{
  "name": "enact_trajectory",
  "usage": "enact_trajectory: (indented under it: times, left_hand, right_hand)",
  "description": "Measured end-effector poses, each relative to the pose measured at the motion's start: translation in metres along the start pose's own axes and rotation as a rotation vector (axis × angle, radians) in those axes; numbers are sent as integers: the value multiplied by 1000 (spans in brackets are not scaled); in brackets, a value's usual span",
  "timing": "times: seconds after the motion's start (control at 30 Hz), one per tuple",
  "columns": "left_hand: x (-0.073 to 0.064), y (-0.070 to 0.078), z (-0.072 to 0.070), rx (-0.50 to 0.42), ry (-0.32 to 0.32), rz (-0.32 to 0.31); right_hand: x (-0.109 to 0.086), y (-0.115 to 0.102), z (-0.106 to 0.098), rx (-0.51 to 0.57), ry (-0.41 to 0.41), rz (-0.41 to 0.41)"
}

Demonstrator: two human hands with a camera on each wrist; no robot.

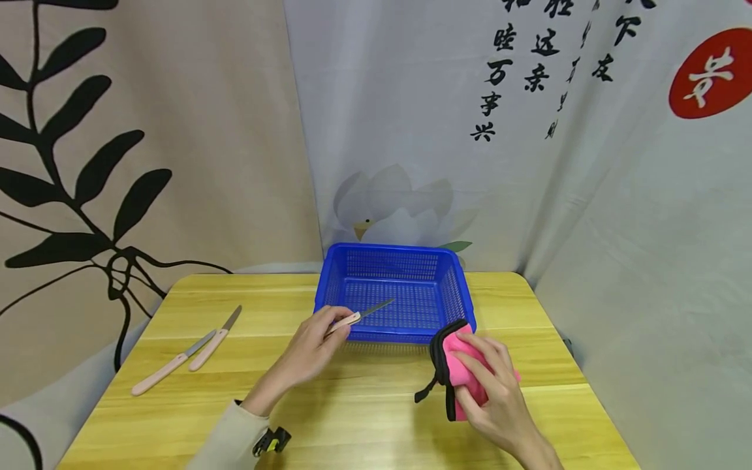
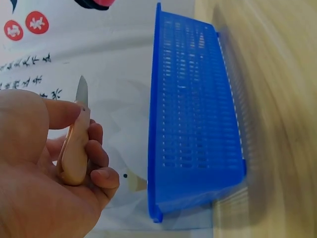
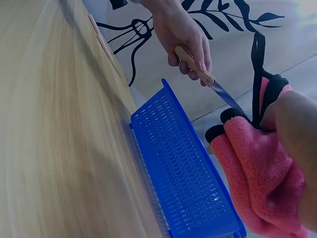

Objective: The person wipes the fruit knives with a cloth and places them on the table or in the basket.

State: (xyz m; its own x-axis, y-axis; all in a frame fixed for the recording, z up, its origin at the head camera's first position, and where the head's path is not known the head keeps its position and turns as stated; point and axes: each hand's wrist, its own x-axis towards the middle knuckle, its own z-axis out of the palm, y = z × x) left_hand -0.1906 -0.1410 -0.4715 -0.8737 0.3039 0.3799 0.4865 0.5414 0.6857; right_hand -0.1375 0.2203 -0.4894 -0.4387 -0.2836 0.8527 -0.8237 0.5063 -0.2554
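Note:
My left hand (image 1: 313, 346) grips a small knife (image 1: 351, 320) by its pale handle, the blade pointing right over the near side of a blue plastic basket (image 1: 393, 338). In the left wrist view, fingers and thumb wrap the handle (image 2: 77, 153). My right hand (image 1: 496, 391) holds a folded pink fluffy cloth (image 1: 464, 356) with black edging and a black hanging loop (image 3: 257, 59), near the basket's right front corner. Seen from the right wrist, the knife blade (image 3: 228, 96) points toward the cloth's black edge and overlaps it in that view.
Two more pale-handled knives (image 1: 161, 375) (image 1: 209, 349) lie side by side on the left of the wooden table (image 1: 352, 418). The basket stands at the table's back edge, before a printed curtain (image 1: 399, 130). A dark band with a small device (image 1: 272, 441) sits at my left wrist.

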Motion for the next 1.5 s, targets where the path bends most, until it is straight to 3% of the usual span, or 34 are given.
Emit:
enact_trajectory:
  times: [0.43,0.97,1.5]
  left_hand:
    - [40,-11,3,108,-77,71]
    - [86,-17,7,163,-148,38]
    - [112,-21,14,241,-192,-26]
  right_hand:
    - [-7,0,-2,3,-27,37]
    - [-9,-1,-1,-6,-44,38]
    - [-8,-2,-1,-7,-77,50]
